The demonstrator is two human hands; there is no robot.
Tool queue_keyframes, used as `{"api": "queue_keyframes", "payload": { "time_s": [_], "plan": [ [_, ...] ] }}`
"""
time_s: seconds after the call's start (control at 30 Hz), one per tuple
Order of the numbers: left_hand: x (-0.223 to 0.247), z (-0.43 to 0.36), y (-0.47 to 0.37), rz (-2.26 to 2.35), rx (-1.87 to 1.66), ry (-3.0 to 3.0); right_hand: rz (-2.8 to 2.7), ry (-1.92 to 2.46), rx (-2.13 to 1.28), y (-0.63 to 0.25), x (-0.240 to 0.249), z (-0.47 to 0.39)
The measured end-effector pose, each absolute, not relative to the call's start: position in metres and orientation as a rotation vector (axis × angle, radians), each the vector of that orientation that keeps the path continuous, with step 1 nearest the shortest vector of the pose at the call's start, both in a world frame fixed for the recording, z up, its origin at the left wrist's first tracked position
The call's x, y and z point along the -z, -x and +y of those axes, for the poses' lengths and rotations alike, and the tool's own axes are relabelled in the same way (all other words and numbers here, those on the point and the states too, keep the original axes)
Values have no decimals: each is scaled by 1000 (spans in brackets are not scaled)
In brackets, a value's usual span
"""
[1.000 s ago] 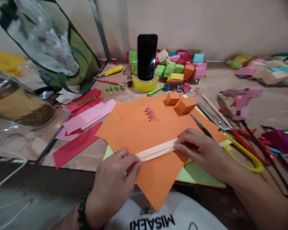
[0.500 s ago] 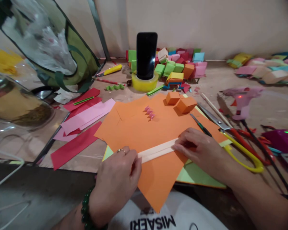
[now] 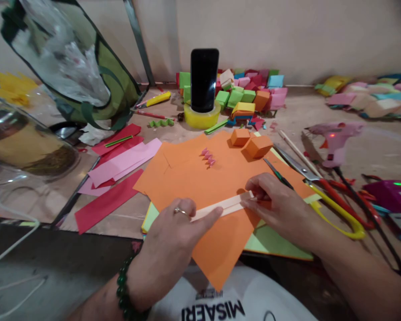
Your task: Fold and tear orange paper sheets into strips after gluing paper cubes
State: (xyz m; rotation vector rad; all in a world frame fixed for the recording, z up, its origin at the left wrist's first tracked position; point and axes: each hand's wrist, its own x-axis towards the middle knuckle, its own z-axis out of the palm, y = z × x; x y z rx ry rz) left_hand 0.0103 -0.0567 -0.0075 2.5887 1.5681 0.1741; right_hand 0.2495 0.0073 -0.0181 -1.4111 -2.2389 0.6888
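Observation:
A pale, cream-pink folded paper strip (image 3: 232,206) lies slantwise above orange paper sheets (image 3: 187,178). My left hand (image 3: 175,238), with a ring and a green bead bracelet, is closed on the strip's left end, its thumb stretched along the near edge. At the other end, my right hand (image 3: 270,198) pinches the strip between thumb and fingers, and a short bit of the end stands up there. Beyond the hands sit a small pink zigzag-folded paper (image 3: 207,158) and two orange folded paper pieces (image 3: 259,146).
On the right are scissors (image 3: 336,196), a craft knife (image 3: 278,174) and a pink glue gun (image 3: 337,138). Red and pink paper strips (image 3: 107,203) lie left. A phone (image 3: 204,80) stands in a yellow tape roll (image 3: 202,117) before colourful folded pieces (image 3: 237,96). A glass jar (image 3: 30,147) stands far left.
My left thumb has slid rightward along the strip from its left end. At the right end, my right fingers have turned up a bit of the paper.

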Motion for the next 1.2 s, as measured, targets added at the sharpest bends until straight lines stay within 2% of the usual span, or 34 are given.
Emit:
{"api": "queue_keyframes", "payload": {
  "time_s": [0.13,0.27,0.4,0.47,0.6,0.73,0.93,1.0,1.2],
  "plan": [
    [7,-60,-9,1388,-78,-2632,-2213,1471,-699,-263,25,12],
    [4,-65,-3,1396,-111,-2568,-2262,1496,-485,-281,22,10],
    [-2,-60,-7,1367,-132,-2535,-2466,1110,-120,-267,4,-5],
    [-5,-55,-13,1380,-116,-2531,-2610,933,-79,-253,-2,-9],
    [-6,-50,-23,1453,-28,-2616,-2870,790,-85,-235,-1,-3],
    [-4,-50,-24,1471,8,-2666,-2892,838,-130,-236,2,5],
    [-5,-40,-13,1593,-113,-2360,-2473,1261,-640,-238,11,16],
    [-6,-35,-11,1644,-128,-2275,-2373,1383,-716,-238,13,20],
    [-3,-32,-11,1725,-97,-2317,-2392,1424,-593,-236,10,25]
  ]
}}
